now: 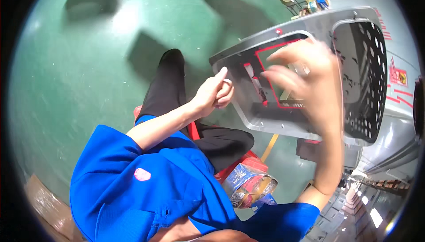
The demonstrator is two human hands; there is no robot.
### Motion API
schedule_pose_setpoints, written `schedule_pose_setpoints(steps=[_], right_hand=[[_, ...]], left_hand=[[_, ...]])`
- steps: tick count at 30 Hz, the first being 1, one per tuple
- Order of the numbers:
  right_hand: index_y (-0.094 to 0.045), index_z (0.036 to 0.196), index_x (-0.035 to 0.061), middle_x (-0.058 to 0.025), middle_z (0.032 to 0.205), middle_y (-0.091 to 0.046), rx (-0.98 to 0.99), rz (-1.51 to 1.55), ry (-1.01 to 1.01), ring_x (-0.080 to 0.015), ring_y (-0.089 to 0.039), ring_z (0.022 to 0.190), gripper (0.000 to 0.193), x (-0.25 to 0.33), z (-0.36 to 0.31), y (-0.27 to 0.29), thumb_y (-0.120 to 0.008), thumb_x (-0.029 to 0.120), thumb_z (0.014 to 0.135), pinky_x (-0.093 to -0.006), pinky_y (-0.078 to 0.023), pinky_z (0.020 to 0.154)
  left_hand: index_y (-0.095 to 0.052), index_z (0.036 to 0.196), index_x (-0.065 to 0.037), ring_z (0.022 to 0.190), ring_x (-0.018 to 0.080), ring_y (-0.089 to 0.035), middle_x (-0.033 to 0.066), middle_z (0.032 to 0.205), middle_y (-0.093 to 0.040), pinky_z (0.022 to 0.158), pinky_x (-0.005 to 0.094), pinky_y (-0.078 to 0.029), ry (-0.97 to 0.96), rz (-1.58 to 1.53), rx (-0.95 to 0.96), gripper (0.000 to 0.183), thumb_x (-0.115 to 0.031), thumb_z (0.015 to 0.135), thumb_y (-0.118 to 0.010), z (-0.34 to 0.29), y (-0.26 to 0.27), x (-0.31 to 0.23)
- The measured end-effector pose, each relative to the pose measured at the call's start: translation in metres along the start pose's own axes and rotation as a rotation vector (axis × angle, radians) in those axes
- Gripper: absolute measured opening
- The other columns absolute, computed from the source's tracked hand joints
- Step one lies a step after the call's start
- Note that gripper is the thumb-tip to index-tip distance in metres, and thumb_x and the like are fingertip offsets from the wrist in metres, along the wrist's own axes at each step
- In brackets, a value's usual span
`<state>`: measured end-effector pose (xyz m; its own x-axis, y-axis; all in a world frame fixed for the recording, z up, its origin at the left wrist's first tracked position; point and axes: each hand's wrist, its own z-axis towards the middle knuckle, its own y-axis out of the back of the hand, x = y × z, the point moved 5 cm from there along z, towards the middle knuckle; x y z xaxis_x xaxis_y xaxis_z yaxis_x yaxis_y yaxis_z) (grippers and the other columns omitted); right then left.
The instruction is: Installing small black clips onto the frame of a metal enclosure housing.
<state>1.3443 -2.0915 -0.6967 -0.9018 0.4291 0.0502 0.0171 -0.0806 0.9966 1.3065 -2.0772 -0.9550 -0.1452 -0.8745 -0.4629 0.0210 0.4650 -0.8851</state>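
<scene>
- Curling into a fist with its thumb extended, the left grip [215, 94] sits just beside the near left edge of the grey frame [318, 23]; whether it encloses anything small, I cannot tell.
- Blurred, with thumb and fingers parted, the right grip [305, 71] is over the frame's middle; contact is unclear.
- Between the grips, a narrow strip [255, 85] lies inside the frame, left of a red outline [276, 46].
- Rightward, a black perforated panel [373, 65] borders the frame.
- Leftward, green floor [88, 74] spreads beyond the dark-trousered leg [166, 80].
</scene>
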Motion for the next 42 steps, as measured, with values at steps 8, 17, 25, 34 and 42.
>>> schedule_pose_setpoints(steps=[8, 17, 25, 34, 42], right_hand=[[-0.063, 0.079, 0.0039, -0.0072, 0.070, -0.058, -0.070, 0.573, -0.177, -0.0237, -0.056, 0.067, 0.016, -0.011, -0.064, -0.096, -0.072, 0.013, 0.070, -0.0347, -0.046, 0.066], [-0.061, 0.079, 0.0038, -0.0065, 0.073, -0.059, -0.287, 0.301, 0.188, -0.0247, -0.057, 0.069, 0.015, 0.027, -0.070, -0.070, -0.070, 0.007, 0.068, -0.0352, -0.046, 0.064], [-0.064, 0.090, 0.0010, -0.0023, 0.075, -0.064, -0.539, 0.007, -0.268, -0.0086, -0.060, 0.071, 0.014, -0.051, -0.018, 0.049, -0.062, 0.006, 0.077, -0.0226, -0.047, 0.069], [-0.065, 0.097, 0.0057, -0.0130, 0.091, -0.069, -0.370, -0.348, -0.077, -0.0229, -0.068, 0.085, 0.016, -0.134, 0.061, 0.064, -0.061, 0.006, 0.082, -0.0312, -0.050, 0.074], [-0.065, 0.107, 0.0134, -0.0104, 0.097, -0.068, -0.494, -0.465, -0.066, -0.0242, -0.065, 0.094, 0.023, -0.163, 0.045, 0.073, -0.060, 0.011, 0.085, -0.0317, -0.048, 0.081]], left_hand=[[-0.033, 0.050, -0.012, 0.041, 0.0095, -0.030, -0.0029, 0.046, -0.030, 0.042, 0.0244, -0.024, -0.054, 0.104, -0.024, 0.062, -0.048, 0.100, -0.027, -0.023, -0.035, 0.000], [-0.054, 0.071, -0.003, 0.044, 0.0087, -0.032, -0.0036, 0.049, -0.032, 0.043, 0.0239, -0.026, -0.108, 0.015, 0.102, 0.061, -0.048, 0.100, -0.023, -0.044, -0.057, 0.000], [-0.045, 0.066, -0.009, 0.043, 0.0040, -0.029, -0.0032, 0.054, -0.041, 0.039, 0.0208, -0.020, 0.014, 0.149, 0.048, 0.043, -0.037, 0.099, -0.040, -0.025, -0.013, 0.041], [-0.063, 0.110, -0.001, 0.055, 0.0039, -0.035, -0.0038, 0.061, -0.044, 0.050, 0.0236, -0.032, 0.035, 0.582, 0.045, 0.029, -0.019, 0.096, -0.046, -0.019, 0.018, 0.087], [-0.062, 0.104, -0.002, 0.053, 0.0057, -0.037, -0.0018, 0.061, -0.045, 0.047, 0.0241, -0.031, 0.111, 0.476, 0.048, 0.028, -0.023, 0.096, -0.045, -0.026, 0.028, 0.102]])
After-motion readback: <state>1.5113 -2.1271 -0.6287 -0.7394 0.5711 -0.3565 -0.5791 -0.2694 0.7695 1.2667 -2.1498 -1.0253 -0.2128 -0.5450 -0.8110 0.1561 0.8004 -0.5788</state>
